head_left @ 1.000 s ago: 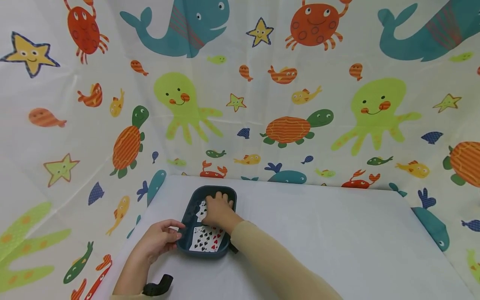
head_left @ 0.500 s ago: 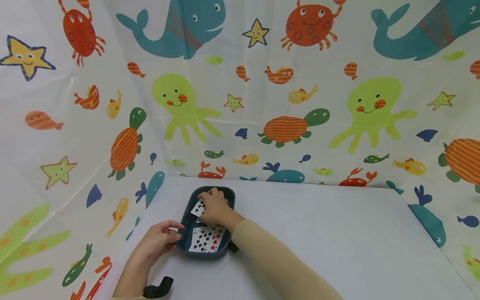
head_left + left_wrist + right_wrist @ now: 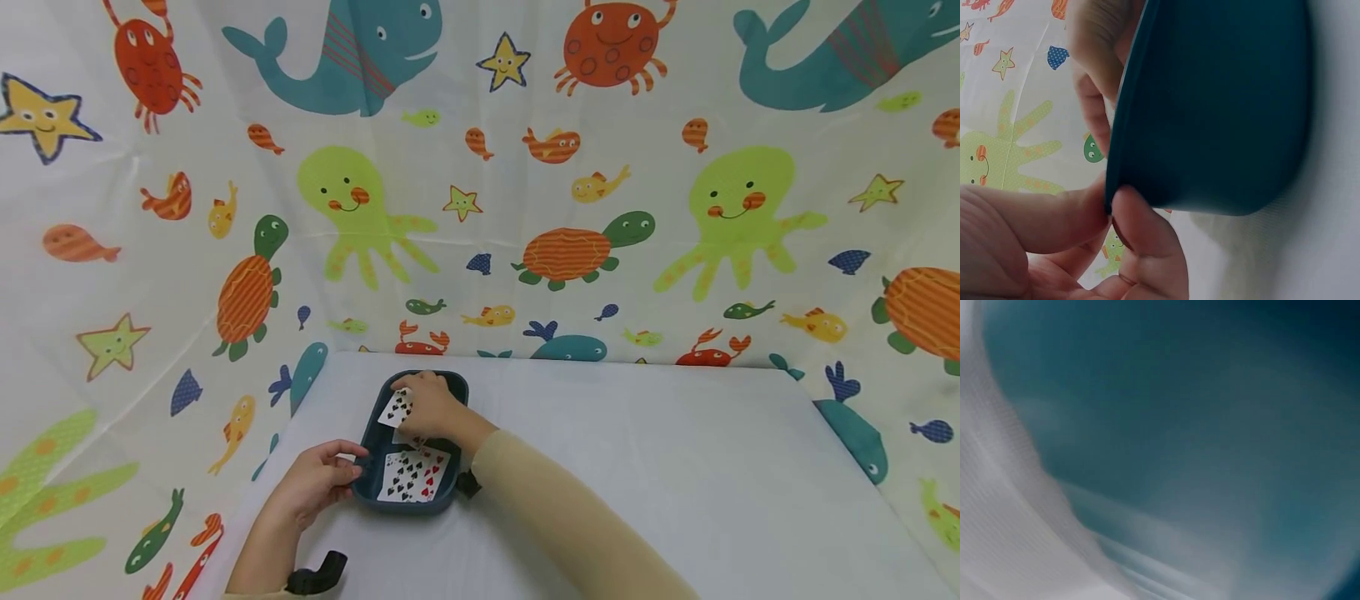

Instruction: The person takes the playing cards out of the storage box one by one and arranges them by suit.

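Observation:
A dark blue tub (image 3: 405, 507) with raised walls stands on the table, left of centre in the head view. My left hand (image 3: 321, 482) pinches its left rim; in the left wrist view, thumb and finger meet at the rim of the tub (image 3: 1216, 106). Inside the far half of the tub, my right hand (image 3: 429, 408) holds a playing card (image 3: 392, 412) by its edge, tilted, face up. Another card lies partly hidden beneath that hand. Several face-up cards (image 3: 412, 479), spades and hearts, lie overlapping in the near half.
White cloth covers the table (image 3: 637, 467), which stretches to the right of the tub. A curtain (image 3: 480, 275) printed with sea animals hangs behind and at the left. The right wrist view is blurred, mostly filled by the tub's wall (image 3: 1147, 425).
My right hand has lifted a card from the far half and drawn it slightly left, tilting it. My left hand stays on the rim. The head view has shifted slightly.

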Demonstrator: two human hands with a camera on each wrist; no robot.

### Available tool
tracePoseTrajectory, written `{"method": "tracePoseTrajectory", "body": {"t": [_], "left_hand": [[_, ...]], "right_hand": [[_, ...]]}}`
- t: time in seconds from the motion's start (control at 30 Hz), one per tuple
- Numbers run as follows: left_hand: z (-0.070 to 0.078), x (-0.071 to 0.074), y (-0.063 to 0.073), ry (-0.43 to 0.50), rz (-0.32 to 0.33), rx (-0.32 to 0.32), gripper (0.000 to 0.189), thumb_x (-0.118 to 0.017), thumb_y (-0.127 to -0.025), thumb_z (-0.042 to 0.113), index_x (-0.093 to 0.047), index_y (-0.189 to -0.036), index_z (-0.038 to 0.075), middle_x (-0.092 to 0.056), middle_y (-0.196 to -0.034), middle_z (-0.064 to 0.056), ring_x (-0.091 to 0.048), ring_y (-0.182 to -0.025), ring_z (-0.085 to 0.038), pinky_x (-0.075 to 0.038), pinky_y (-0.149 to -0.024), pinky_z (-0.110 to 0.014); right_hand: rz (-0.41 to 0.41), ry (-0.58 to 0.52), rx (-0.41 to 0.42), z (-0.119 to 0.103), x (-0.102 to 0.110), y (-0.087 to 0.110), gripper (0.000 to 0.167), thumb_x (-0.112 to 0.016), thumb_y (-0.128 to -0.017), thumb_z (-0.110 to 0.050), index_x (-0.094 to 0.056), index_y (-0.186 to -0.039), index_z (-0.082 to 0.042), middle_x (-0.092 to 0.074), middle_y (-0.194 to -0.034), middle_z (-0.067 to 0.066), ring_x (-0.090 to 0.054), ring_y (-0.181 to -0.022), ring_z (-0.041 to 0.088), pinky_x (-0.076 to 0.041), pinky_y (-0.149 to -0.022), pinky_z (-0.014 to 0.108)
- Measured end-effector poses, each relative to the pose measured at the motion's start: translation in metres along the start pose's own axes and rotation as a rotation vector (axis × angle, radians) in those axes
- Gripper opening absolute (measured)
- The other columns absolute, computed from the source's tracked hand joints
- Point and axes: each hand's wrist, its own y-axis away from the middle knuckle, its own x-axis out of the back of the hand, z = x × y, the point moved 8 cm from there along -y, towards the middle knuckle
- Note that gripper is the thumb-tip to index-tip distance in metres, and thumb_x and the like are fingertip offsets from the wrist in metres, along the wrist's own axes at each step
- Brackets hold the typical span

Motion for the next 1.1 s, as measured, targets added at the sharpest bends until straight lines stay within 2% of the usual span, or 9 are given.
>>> {"method": "tracePoseTrajectory", "body": {"t": [0.2,0.4,0.63,0.73,0.87,1.1], "left_hand": [[0.000,0.000,0.001,0.002,0.000,0.005,0.030,-0.067,-0.101,0.001,-0.067,-0.131,-0.003,-0.065,-0.088,-0.009,-0.062,-0.074,-0.024,-0.059,-0.070,-0.030],[0.001,0.000,0.001,0.004,-0.006,0.001,0.030,-0.067,-0.101,0.001,-0.067,-0.131,-0.003,-0.065,-0.087,-0.008,-0.062,-0.073,-0.024,-0.059,-0.069,-0.031],[0.001,0.000,-0.001,0.005,-0.012,-0.005,0.030,-0.067,-0.101,0.001,-0.067,-0.130,-0.003,-0.064,-0.086,-0.008,-0.062,-0.072,-0.024,-0.059,-0.068,-0.031],[0.002,0.000,-0.002,0.004,-0.006,-0.003,0.030,-0.068,-0.100,0.002,-0.067,-0.130,-0.002,-0.064,-0.086,-0.008,-0.062,-0.072,-0.023,-0.059,-0.068,-0.030],[0.002,0.000,-0.001,-0.004,-0.007,-0.001,0.031,-0.069,-0.100,0.003,-0.067,-0.130,-0.002,-0.063,-0.087,-0.008,-0.062,-0.073,-0.023,-0.059,-0.069,-0.030],[0.002,-0.001,0.000,-0.004,-0.015,0.006,0.032,-0.069,-0.100,0.002,-0.067,-0.131,-0.003,-0.064,-0.087,-0.007,-0.062,-0.075,-0.023,-0.059,-0.069,-0.029]], "right_hand": [[0.002,-0.058,0.035,-0.006,0.017,0.012,0.072,-0.093,-0.083,-0.029,-0.062,-0.148,-0.037,-0.052,-0.157,0.004,-0.049,-0.142,0.025,-0.053,-0.109,0.049],[0.017,-0.064,0.121,0.000,0.035,0.026,0.075,-0.093,-0.083,-0.028,-0.061,-0.151,-0.031,-0.052,-0.159,0.006,-0.049,-0.146,0.027,-0.050,-0.115,0.051],[0.030,-0.157,0.099,0.024,0.063,0.042,0.069,-0.091,-0.083,-0.023,-0.064,-0.146,-0.029,-0.051,-0.158,0.006,-0.047,-0.144,0.027,-0.049,-0.117,0.054],[0.032,-0.171,0.093,0.037,0.073,0.048,0.070,-0.090,-0.083,-0.020,-0.063,-0.147,-0.028,-0.051,-0.160,0.006,-0.046,-0.147,0.029,-0.045,-0.120,0.058],[0.022,-0.158,0.078,0.055,0.078,0.057,0.072,-0.090,-0.084,-0.018,-0.061,-0.149,-0.030,-0.051,-0.161,0.004,-0.046,-0.149,0.029,-0.042,-0.123,0.060],[-0.011,-0.142,0.064,0.082,0.077,0.073,0.073,-0.089,-0.085,-0.014,-0.060,-0.151,-0.025,-0.053,-0.157,0.006,-0.051,-0.138,0.028,-0.046,-0.119,0.057]]}}
